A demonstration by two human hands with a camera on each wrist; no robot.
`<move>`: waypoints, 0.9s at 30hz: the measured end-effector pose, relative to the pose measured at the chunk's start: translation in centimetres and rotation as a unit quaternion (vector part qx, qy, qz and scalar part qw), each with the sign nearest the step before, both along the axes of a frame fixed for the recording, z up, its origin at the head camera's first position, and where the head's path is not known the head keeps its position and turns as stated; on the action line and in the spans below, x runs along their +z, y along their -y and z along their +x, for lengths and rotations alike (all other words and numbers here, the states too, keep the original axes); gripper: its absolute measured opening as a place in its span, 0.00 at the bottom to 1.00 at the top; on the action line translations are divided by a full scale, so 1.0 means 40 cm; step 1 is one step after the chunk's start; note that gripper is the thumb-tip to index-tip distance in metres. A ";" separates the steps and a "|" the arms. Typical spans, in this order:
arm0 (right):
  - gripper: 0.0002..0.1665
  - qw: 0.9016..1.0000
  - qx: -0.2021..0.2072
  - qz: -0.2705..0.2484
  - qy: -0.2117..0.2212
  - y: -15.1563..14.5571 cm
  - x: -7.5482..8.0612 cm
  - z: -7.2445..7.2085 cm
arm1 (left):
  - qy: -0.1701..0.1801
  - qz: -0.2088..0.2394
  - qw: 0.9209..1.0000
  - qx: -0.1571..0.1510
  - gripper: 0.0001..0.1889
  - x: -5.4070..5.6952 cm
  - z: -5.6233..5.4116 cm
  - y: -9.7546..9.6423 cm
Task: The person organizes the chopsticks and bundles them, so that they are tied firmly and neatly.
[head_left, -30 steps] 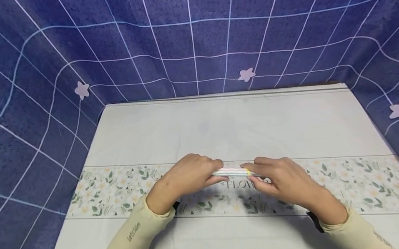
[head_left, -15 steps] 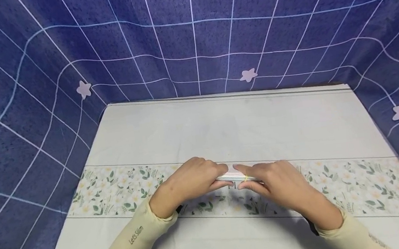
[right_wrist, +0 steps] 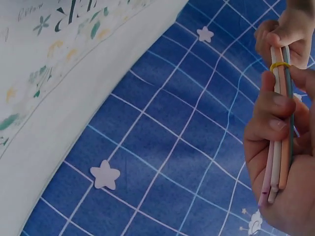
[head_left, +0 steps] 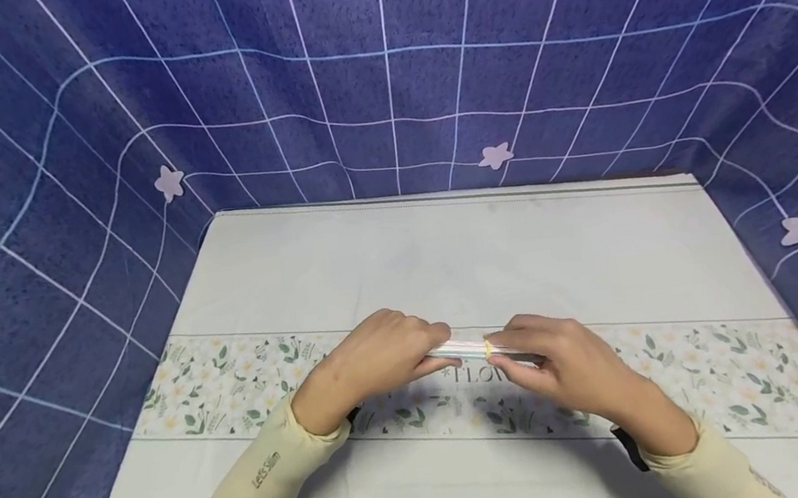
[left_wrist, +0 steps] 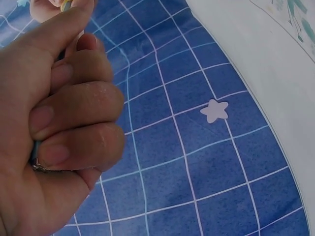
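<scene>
My two hands hold a slim bundle of pastel sticks (head_left: 467, 348) between them, above the table. The right wrist view shows pink, white, orange and teal sticks (right_wrist: 282, 147); I cannot tell their exact kind. A thin yellow band (head_left: 488, 347) circles the bundle. My left hand (head_left: 386, 352) grips the left end, fingers curled into the palm, where a small blue and silvery bit shows in the left wrist view. My right hand (head_left: 572, 356) holds the other end, with thumb and index fingertip at the band. The left hand hides much of its end.
Beneath the hands lies a white table cover (head_left: 445, 251) with a floral strip (head_left: 249, 378) and printed lettering. A blue gridded curtain with pale stars (head_left: 496, 156) surrounds the table's back and sides.
Half a second ago the right fingertips reached past the band toward the left hand; now they are back at the band. The band sits slightly nearer the left hand than one second ago.
</scene>
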State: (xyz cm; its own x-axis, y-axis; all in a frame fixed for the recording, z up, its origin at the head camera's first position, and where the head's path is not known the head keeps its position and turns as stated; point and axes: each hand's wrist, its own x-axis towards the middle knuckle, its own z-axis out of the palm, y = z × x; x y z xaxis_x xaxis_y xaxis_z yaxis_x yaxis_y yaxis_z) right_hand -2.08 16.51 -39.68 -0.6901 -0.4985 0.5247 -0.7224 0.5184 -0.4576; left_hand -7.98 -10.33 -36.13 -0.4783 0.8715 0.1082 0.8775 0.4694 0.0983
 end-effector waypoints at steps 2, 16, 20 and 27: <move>0.15 1.000 -0.011 0.020 -0.012 0.005 -0.003 0.001 | 0.000 -0.005 1.000 -0.003 0.18 0.003 0.002 -0.004; 0.27 0.989 -0.082 0.115 -0.055 0.028 -0.026 0.006 | 0.004 -0.004 1.000 0.002 0.20 -0.008 0.006 -0.023; 0.33 0.986 -0.091 0.117 -0.077 0.030 -0.029 0.002 | 0.004 -0.006 1.000 0.002 0.20 -0.010 0.004 -0.025; 0.33 0.986 -0.101 0.111 -0.071 0.007 -0.020 0.002 | 0.014 -0.010 1.000 0.004 0.19 -0.014 -0.005 -0.015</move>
